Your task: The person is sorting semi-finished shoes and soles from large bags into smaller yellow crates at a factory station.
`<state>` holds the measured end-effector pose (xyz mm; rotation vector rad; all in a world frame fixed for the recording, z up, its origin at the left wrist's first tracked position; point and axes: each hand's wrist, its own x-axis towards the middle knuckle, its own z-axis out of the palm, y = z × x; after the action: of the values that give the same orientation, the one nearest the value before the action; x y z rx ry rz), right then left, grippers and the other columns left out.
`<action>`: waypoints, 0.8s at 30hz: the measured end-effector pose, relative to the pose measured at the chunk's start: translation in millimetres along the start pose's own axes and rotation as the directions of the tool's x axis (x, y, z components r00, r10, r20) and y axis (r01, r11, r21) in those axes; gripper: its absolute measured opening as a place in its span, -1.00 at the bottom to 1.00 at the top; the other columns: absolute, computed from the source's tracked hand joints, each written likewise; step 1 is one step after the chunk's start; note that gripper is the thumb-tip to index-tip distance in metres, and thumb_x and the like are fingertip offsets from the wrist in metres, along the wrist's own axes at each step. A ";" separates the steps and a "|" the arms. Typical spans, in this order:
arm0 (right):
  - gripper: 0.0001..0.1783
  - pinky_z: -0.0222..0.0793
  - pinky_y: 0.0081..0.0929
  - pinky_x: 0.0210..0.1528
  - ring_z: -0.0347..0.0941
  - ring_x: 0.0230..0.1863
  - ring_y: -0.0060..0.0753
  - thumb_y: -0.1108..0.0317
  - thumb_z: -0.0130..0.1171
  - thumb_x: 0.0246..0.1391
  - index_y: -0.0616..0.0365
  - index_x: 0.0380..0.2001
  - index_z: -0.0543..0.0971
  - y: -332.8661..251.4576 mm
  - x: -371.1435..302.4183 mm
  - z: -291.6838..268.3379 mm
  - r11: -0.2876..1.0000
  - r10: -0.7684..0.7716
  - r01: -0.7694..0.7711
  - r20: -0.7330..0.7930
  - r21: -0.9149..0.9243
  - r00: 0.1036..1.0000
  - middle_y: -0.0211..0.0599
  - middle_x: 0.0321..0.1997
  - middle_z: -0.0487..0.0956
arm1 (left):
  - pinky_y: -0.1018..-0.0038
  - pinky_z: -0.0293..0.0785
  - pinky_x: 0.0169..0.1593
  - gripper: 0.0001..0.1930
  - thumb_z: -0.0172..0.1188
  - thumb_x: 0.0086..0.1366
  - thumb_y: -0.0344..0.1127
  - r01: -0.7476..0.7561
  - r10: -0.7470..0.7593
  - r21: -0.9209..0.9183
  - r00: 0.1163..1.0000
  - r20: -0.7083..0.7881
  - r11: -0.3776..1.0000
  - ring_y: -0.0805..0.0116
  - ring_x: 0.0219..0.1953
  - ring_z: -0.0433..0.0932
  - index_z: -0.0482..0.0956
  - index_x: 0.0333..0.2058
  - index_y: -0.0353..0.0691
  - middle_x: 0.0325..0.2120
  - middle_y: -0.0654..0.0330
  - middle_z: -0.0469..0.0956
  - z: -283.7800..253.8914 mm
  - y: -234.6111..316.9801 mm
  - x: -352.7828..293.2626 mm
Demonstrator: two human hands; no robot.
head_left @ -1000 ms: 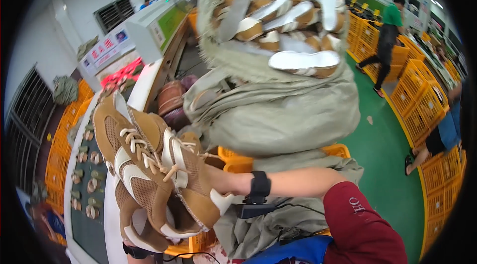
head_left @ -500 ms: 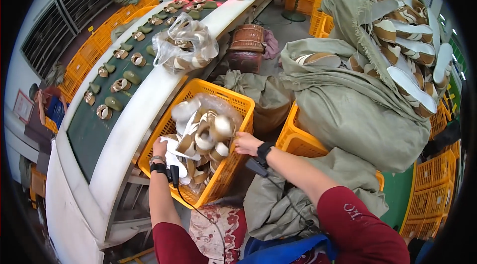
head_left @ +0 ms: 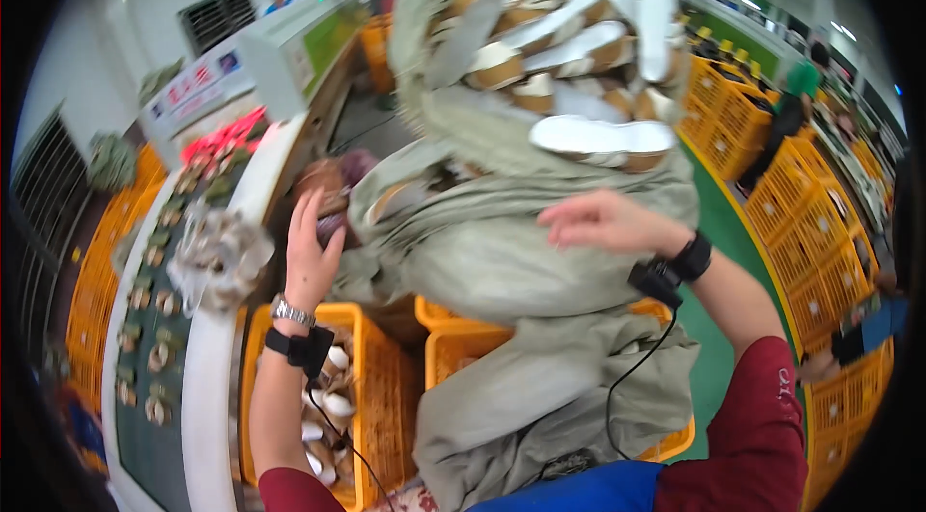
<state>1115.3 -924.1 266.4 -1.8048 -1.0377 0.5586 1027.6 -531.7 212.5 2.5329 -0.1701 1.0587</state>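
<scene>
My left hand (head_left: pixel 313 256) is raised beyond the orange crate (head_left: pixel 389 406) of tan-and-white shoe pieces, fingers stretched upward and thumb apart, holding nothing. Farther right, my right hand (head_left: pixel 606 221) hovers over a bulging grey-green cloth sack (head_left: pixel 482 247). Its fingers reach to the left, slightly blurred, with nothing in them. Behind this sack an open sack (head_left: pixel 417 40) is heaped with tan-and-white shoe pieces, many showing flat white undersides. One white-bottomed shoe piece (head_left: pixel 603 138) lies across the heap's near edge, just beyond my right hand.
On the left runs a green conveyor belt (head_left: pixel 145 449) with rows of small shoe parts. A clear plastic bag of shoe pieces (head_left: pixel 220 256) rests on its white edge. A loose grey-green cloth (head_left: pixel 521 396) covers another crate near me. Orange crates (head_left: pixel 796 208) and a person in green (head_left: pixel 801 83) are at right.
Both hands have left the crate of shoe pieces and moved up and away, the right one over the sack. The view has swung right, bringing the open sack to the middle.
</scene>
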 end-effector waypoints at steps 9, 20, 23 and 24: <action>-0.59 0.43 -0.55 -0.35 0.47 -0.45 -0.49 0.09 0.01 0.06 0.24 -0.24 0.53 51.5 -61.2 -199.6 0.695 0.120 -0.574 -0.717 -0.433 0.687 -0.33 -0.50 0.54 | 0.31 0.31 0.03 -0.27 0.29 -0.02 -0.12 0.175 0.047 -0.294 0.786 0.616 0.940 0.10 0.00 0.36 0.20 0.12 -0.17 -0.06 -0.12 0.37 189.5 157.6 189.3; -0.73 0.36 -0.29 -0.23 0.46 -0.32 -0.09 0.29 0.11 -0.08 0.25 -0.34 0.52 76.5 -19.4 -213.3 0.790 -0.411 -0.327 -0.843 -0.519 0.346 -0.14 -0.34 0.54 | 0.25 0.21 0.07 -0.19 0.41 -0.27 -0.13 -0.239 0.345 -0.427 0.919 0.189 0.872 0.10 -0.08 0.41 0.25 0.01 -0.25 -0.15 0.05 0.43 218.0 220.5 177.8; -0.57 0.27 -0.26 -0.04 0.39 -0.12 -0.05 0.18 0.18 -0.13 0.24 -0.21 0.47 76.5 -10.3 -268.0 0.677 -0.605 -0.401 -0.777 -0.617 0.173 -0.05 -0.22 0.49 | 0.37 0.35 -0.01 -0.19 0.40 -0.17 -0.18 -0.003 -0.007 -0.714 1.000 -0.010 0.700 0.22 -0.06 0.40 0.20 0.05 -0.31 -0.07 0.02 0.37 193.9 194.0 204.8; -0.44 0.21 -0.25 0.03 0.33 -0.05 -0.01 0.11 0.22 -0.17 0.23 -0.12 0.41 80.5 -7.5 -291.8 0.675 -0.593 -0.458 -0.795 -0.579 0.131 0.00 -0.14 0.43 | 0.42 0.36 -0.03 -0.26 0.34 -0.08 -0.22 0.060 -0.088 -0.845 0.996 0.015 0.532 0.28 -0.08 0.41 0.19 0.05 -0.32 -0.09 0.08 0.39 175.9 201.1 216.4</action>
<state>1359.7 -1093.1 324.8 -2.0902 -0.2380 -1.4191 1244.9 -778.0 314.1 1.5944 -0.4456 0.7031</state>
